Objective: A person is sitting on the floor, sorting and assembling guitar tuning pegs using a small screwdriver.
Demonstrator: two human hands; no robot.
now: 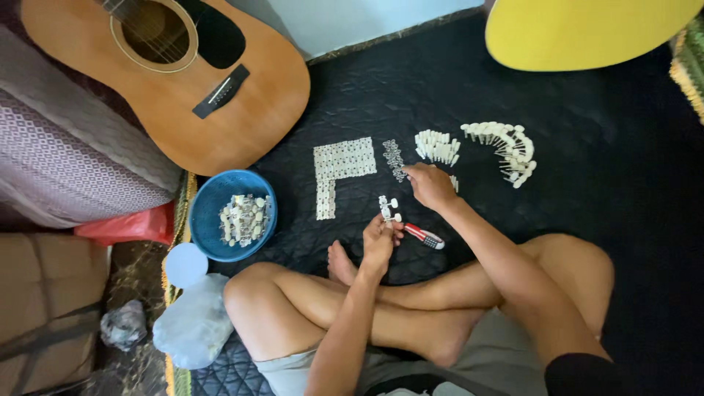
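I sit cross-legged on a black quilted mat (601,183). My left hand (380,240) holds a small metal tuning-machine part with white knobs (389,209) up above my foot. My right hand (429,183) reaches forward, fingertips on a short row of small dark metal pieces (394,158). A red-handled screwdriver (425,236) lies on the mat between my hands. White pegs lie in a tight cluster (438,147) and in a curved row (510,147) beyond my right hand. An L-shaped patch of pale small parts (339,167) lies to the left.
A blue bowl (209,194) holding several tuning machines sits at left, with a round lid (185,264) and a clear plastic bag (194,323) below it. An acoustic guitar (183,73) lies at top left. A yellow guitar body (579,29) is at top right.
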